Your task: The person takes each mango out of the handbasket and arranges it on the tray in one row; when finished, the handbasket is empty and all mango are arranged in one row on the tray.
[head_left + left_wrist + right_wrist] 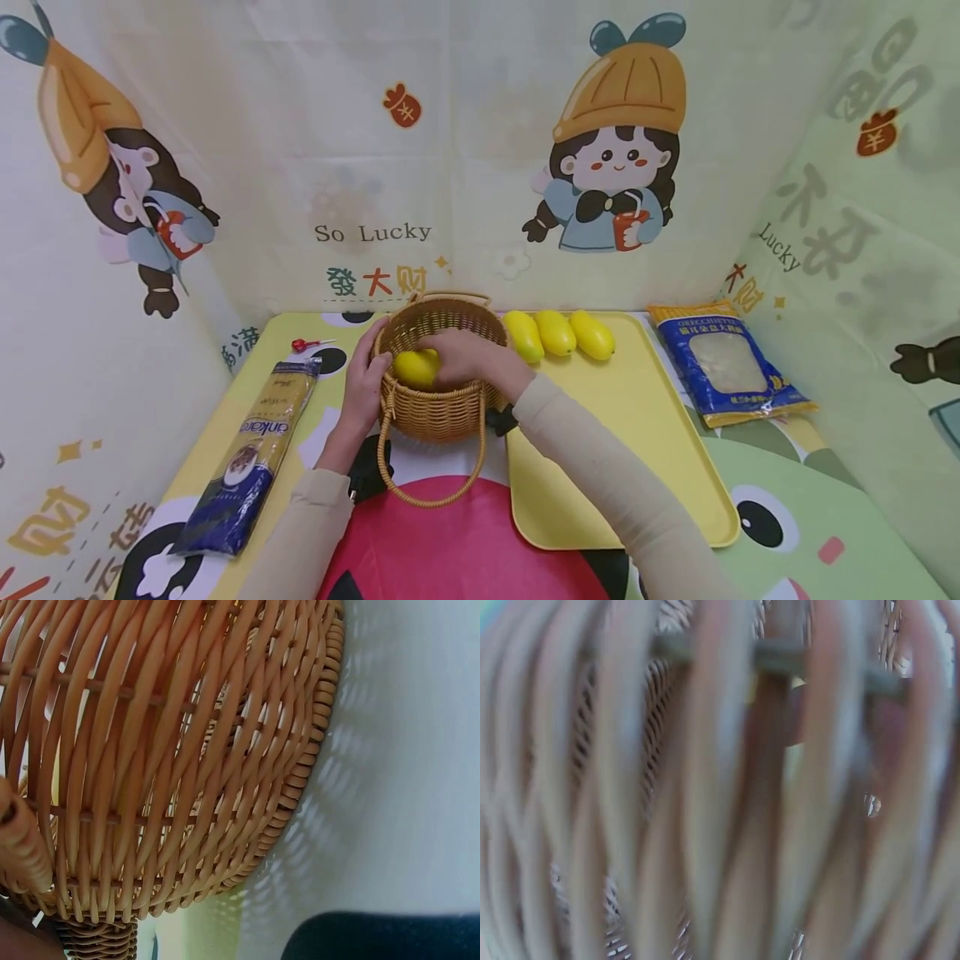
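A round wicker basket [437, 417] stands on the table, its front handle hanging down toward me. My left hand [365, 387] holds the basket's left rim, thumb at the edge and fingers along the outside. Over the basket's mouth, my right hand [472, 358] grips a yellow mango [415, 369] at its right side; some of those fingers are hidden by the fruit and the palm. Woven wall of the basket [187, 750] fills much of the left wrist view. Blurred strands of the same basket [720, 787] cover the right wrist view.
To the right lies a yellow tray [622, 450] with three yellow mangoes [556, 332] at its back edge. Beyond it is a blue pasta bag [723, 362]. A long pasta packet [251, 458] and a small red-handled tool [303, 344] lie on the left.
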`<move>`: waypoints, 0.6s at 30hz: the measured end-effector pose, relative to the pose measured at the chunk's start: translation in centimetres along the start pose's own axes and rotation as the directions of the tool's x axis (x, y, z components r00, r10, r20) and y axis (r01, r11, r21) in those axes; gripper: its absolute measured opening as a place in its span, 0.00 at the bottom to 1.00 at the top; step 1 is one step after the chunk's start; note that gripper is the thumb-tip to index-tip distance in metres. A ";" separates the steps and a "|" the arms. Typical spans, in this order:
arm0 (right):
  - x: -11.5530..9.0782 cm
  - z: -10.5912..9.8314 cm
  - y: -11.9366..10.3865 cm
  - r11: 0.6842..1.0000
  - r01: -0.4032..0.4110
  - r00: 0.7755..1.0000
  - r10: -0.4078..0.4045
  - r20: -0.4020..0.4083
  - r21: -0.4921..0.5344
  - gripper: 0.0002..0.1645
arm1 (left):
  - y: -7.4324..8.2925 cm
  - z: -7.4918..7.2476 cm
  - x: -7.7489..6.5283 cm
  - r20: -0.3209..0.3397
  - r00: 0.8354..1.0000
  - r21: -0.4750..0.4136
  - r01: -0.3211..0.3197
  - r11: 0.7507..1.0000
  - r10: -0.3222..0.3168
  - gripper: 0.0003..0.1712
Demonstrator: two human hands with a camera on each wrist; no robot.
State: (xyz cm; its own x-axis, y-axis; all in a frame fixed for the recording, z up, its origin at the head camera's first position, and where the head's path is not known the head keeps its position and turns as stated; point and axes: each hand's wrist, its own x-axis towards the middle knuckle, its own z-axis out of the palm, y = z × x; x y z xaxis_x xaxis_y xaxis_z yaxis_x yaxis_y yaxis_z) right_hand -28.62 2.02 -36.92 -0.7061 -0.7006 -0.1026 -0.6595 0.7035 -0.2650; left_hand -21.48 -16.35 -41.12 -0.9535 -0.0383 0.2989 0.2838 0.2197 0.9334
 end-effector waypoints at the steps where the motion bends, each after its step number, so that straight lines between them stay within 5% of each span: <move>1: -0.1 -0.1 0.0 1.000 -0.002 1.000 0.002 -0.007 -0.010 0.38 | 0.1 0.0 0.0 -0.002 1.000 0.002 0.001 1.000 -0.001 0.33; 18: -0.9 -0.7 0.1 0.998 0.008 0.996 -0.014 -0.093 -0.061 0.38 | 0.4 0.0 0.0 0.004 1.000 -0.001 -0.004 1.000 0.004 0.33</move>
State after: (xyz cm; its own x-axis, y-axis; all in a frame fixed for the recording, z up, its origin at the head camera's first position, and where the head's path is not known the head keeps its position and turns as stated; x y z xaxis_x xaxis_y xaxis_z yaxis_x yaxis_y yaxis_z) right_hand -28.23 2.83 -36.21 -0.7178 -0.6962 -0.0092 -0.6799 0.7036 -0.2068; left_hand -21.34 -16.27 -40.78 -0.9528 -0.0333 0.3018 0.2877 0.2189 0.9324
